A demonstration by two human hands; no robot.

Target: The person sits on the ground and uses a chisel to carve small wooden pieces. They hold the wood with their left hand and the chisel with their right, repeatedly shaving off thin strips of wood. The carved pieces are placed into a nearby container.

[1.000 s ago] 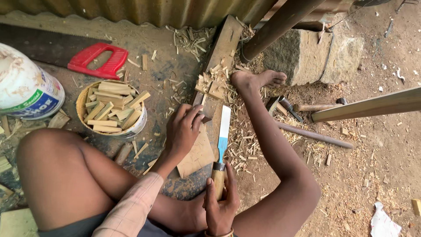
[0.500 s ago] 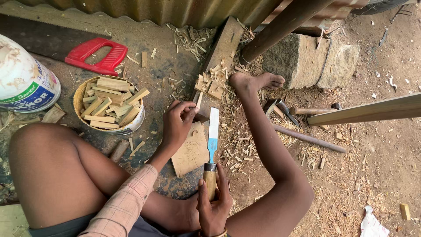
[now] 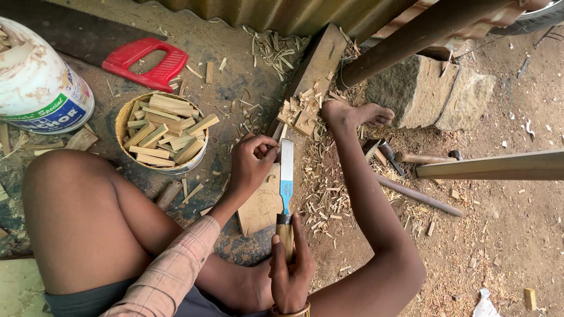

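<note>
- Left hand (image 3: 252,161): grip curled tight, fingers pinching the top of a small wood piece (image 3: 261,202), wrist bent, forearm in a checked sleeve coming up from lower left.
- Right hand (image 3: 291,267): grip wrapped shut round the wooden handle of a chisel (image 3: 286,182), thumb up along the handle, bangle at the wrist; blade points away from the body, just right of the wood piece, tip near the left fingers.
- Person sits on bare dirt ground (image 3: 499,235), right foot (image 3: 352,114) braced vs a plank (image 3: 314,67); chips & shavings all round, corrugated sheet wall at the back.
- Wood piece: flat, pale, roughly cut, resting on the ground betw. the legs.
- Nearby: bucket of cut wood blocks (image 3: 161,135), red saw handle (image 3: 147,58), white tub (image 3: 35,82), stone block (image 3: 429,91).
</note>
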